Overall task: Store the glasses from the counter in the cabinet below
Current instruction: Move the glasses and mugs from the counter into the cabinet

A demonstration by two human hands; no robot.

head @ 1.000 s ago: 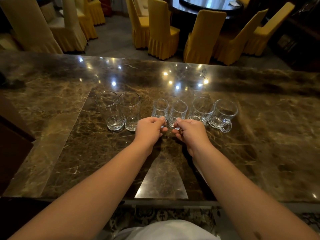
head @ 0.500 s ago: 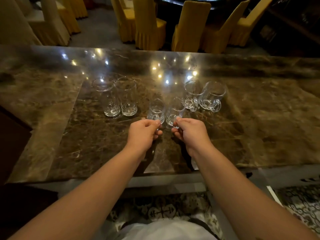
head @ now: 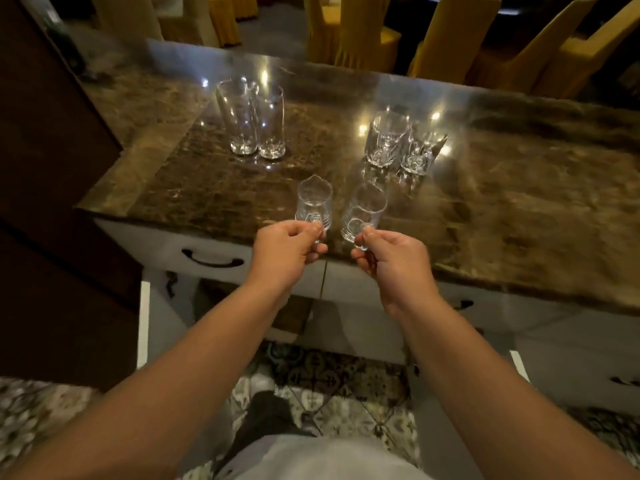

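Carrying two small handled glasses off the bench toward the cabinet below.

I am pinching the left glass [head: 313,202] in my left hand [head: 287,251] and the right glass [head: 363,213] in my right hand [head: 394,258], fingers clamped on the handles near the bench [head: 519,209] edge; four glasses are waiting behind, well apart.

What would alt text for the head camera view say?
Each bare hand, left hand and right hand, holds a small handled glass, left glass and right glass, over the marble counter edge. Two tall glasses and two mugs stand behind.
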